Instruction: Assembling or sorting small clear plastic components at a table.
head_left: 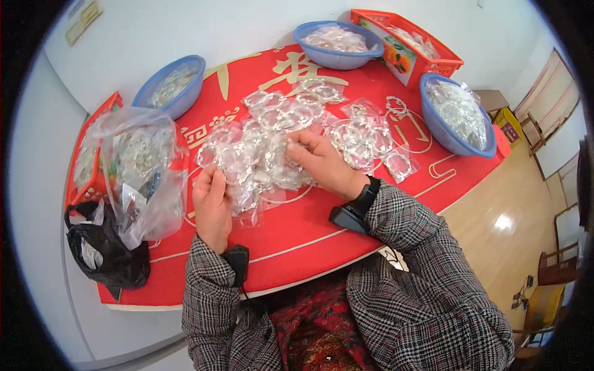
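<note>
While a heap of small clear packets (266, 157) lies spread on the red tablecloth (309, 229), both hands work at its near edge. The left hand (211, 207) has its fingers closed on one packet at the heap's left side, thumb on top. The right hand (322, 164) rests on the heap's middle, its fingertips pinched together on another packet. More packets fan out beyond the right hand toward the far side of the table. Left of the left hand a large clear plastic bag (139, 167) bulges over an orange basket (83, 179), and a black plastic bag (108, 250) sits nearer the person. Beyond the heap stand three blue bowls: one far left (170, 83), one at the far middle (337, 46), one to the right (455, 114). A second orange basket (408, 52) stands between the last two.
</note>
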Demonstrator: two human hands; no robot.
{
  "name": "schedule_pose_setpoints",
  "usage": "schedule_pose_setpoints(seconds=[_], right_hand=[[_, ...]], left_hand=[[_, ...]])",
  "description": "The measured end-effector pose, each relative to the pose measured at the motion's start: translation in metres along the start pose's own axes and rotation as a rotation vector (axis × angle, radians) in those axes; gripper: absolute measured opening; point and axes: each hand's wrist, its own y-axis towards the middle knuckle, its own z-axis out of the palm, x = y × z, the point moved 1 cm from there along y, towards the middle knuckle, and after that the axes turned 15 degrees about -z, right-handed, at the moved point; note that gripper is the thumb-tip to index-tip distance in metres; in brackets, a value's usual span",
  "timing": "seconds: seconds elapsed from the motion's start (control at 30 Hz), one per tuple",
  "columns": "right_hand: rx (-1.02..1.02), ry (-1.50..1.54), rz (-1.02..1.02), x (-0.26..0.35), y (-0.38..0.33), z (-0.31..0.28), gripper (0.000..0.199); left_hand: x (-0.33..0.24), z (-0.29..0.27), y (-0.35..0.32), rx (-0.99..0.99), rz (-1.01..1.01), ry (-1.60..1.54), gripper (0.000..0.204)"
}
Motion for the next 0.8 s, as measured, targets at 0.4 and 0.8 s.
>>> schedule_pose_setpoints(seconds=[0.4, 0.8], right_hand=[[-0.006, -0.048, -0.084, -0.0072, 0.0019, 0.0009, 0.020], [0.034, -0.070, -0.110, -0.0114, 0.0010, 0.0015, 0.024]], left_hand=[[0.0022, -0.0015, 0.0033, 0.016, -0.020, 0.054, 0.020], [0.0018, 0.0007, 0.0016, 0.009, -0.059, 0.111, 0.021]])
